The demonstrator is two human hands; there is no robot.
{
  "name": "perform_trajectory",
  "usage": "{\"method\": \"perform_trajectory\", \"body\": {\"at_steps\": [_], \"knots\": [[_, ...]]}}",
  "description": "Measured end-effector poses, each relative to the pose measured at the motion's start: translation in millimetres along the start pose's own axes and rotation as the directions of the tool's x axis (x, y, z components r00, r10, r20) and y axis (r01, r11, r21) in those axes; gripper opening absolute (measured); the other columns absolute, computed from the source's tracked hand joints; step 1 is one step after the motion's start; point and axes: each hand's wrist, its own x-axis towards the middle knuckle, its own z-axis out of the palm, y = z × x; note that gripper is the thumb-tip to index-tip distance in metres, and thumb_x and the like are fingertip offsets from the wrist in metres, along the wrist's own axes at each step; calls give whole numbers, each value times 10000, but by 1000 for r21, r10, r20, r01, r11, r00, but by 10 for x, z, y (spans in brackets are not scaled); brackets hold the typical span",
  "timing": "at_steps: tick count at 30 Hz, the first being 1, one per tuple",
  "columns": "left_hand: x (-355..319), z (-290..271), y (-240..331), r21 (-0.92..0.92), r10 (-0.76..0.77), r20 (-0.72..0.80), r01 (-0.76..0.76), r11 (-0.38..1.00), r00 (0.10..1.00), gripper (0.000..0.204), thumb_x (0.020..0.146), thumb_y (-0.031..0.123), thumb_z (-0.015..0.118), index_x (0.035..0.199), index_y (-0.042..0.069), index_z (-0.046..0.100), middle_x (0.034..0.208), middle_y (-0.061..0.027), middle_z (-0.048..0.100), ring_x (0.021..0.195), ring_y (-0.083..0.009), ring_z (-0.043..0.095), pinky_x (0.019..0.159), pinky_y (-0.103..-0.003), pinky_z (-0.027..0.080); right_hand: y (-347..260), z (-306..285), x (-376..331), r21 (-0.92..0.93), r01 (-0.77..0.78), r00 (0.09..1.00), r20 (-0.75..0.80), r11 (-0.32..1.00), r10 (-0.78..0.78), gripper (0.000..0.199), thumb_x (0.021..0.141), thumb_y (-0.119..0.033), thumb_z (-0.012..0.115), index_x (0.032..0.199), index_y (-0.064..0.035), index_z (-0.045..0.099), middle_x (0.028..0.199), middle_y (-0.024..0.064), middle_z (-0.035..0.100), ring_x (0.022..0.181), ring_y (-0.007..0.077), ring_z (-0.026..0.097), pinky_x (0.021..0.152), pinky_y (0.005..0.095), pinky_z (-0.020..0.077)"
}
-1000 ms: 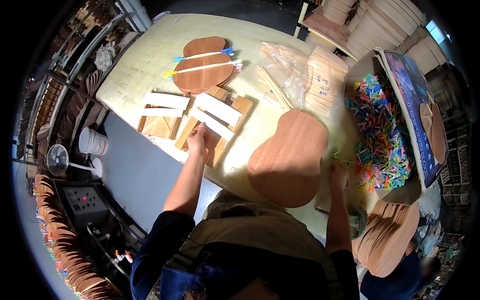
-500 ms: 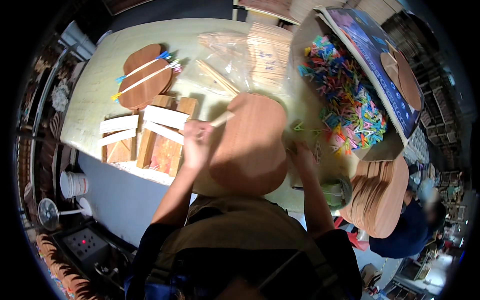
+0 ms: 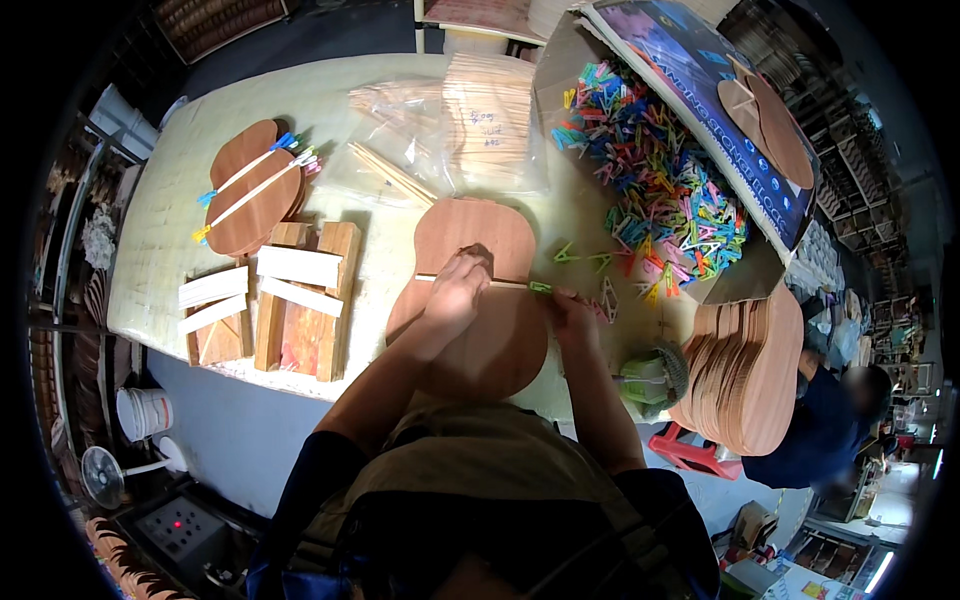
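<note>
The left hand [image 3: 455, 290] covers the guitar-shaped wooden plate [image 3: 470, 300], pressing a thin strip [image 3: 500, 283]; the right hand [image 3: 572, 310] pinches a green clip [image 3: 541, 287], fingers partly hidden.

Clothespin pile [image 3: 660, 170] right of guitar-shaped board [image 3: 472, 300]

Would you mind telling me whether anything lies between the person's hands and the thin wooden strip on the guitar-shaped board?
Nothing visible does. The left hand already presses the wooden strip onto the guitar-shaped board, and the right hand is at the strip's end by a green clip.
</note>
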Motion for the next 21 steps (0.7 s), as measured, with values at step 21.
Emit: {"method": "perform_trajectory", "body": {"at_steps": [21], "knots": [[29, -69, -27, -168, 1, -58, -11, 986, 998, 103, 679, -7, 600, 742, 46, 538, 899, -97, 565, 894, -289, 551, 845, -376, 433, -362, 1323, 1186, -816, 485, 874, 444, 315, -195, 265, 783, -204, 672, 984, -40, 619, 728, 26, 585, 633, 132, 555, 555, 273, 442]]}}
